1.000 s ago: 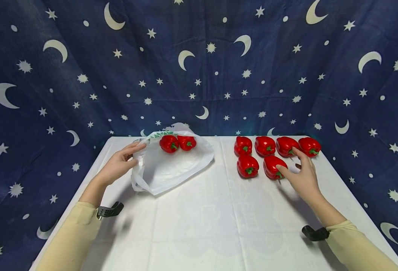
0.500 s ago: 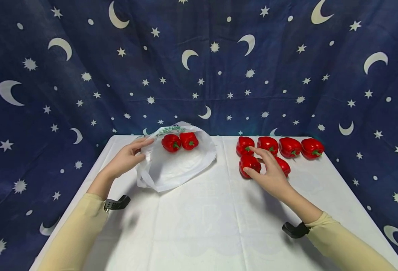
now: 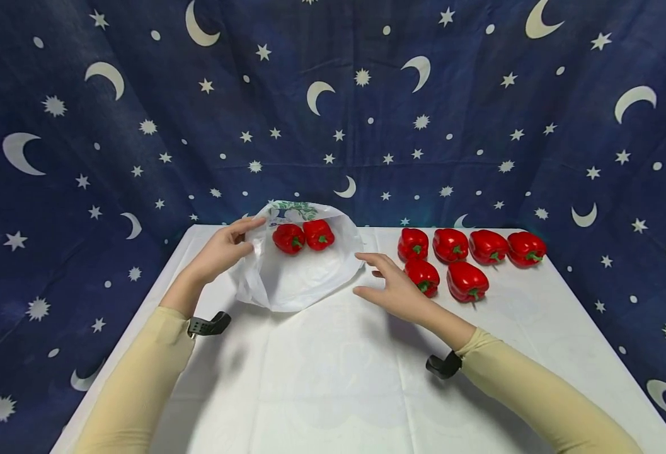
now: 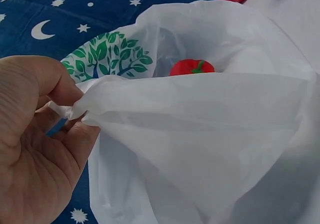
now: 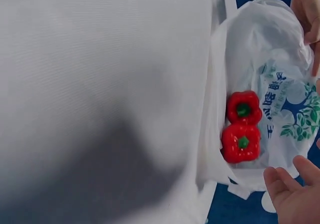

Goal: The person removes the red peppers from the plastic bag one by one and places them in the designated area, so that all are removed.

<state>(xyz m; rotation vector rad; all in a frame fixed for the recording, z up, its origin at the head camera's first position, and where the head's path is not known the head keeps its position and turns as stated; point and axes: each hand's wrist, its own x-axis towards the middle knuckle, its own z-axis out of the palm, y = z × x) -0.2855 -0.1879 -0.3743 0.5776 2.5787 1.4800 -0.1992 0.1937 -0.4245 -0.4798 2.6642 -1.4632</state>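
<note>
My left hand (image 3: 219, 253) pinches the left rim of a white plastic bag (image 3: 304, 284) between thumb and fingers; the left wrist view shows the bunched film (image 4: 82, 109) in that grip. The bag gapes toward me, with a green leaf print on its far side. Two red bell peppers lie inside, a left one (image 3: 289, 239) and a right one (image 3: 318, 234), side by side. My right hand (image 3: 397, 291) holds nothing; its thumb and fingers are spread apart. Its fingertips are at the bag's right rim, and whether they touch it I cannot tell.
Several more red bell peppers, such as one at the front (image 3: 467, 282), stand in two rows at the back right of the white-covered table (image 3: 333, 378). Behind the table hangs a dark blue cloth (image 3: 287, 151) with moons and stars.
My right hand has swept left from the loose peppers to the bag, with nothing in it. The left hand has shifted slightly right and up with the bag's rim, and the bag gapes a little wider.
</note>
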